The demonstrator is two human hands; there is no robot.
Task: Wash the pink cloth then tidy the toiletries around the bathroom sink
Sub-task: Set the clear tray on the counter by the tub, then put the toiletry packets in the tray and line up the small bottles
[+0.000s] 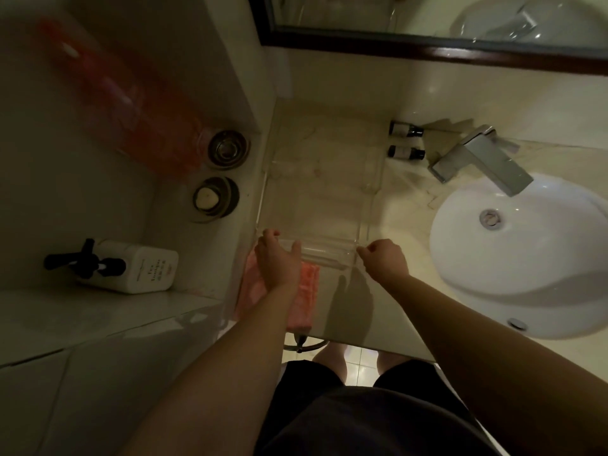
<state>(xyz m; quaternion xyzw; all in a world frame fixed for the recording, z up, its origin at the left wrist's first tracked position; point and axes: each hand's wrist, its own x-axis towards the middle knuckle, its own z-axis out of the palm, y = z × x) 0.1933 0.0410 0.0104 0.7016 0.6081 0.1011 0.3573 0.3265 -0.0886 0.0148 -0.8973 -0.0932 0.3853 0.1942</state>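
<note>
A clear acrylic tray (322, 199) lies on the beige counter left of the white sink (526, 258). My left hand (278, 258) grips the tray's near left edge and my right hand (383, 260) pinches its near right corner. The pink cloth (302, 301) lies folded on the counter's front left edge, partly under my left wrist. Two small dark toiletry bottles (406, 129) (406, 152) lie on their sides beyond the tray, near the chrome tap (483, 162).
On the ledge to the left stand a white pump bottle (138, 266), two round metal dishes (228, 149) (215, 197) and a blurred red item (112, 90). A dark-framed mirror (427, 31) runs along the back wall.
</note>
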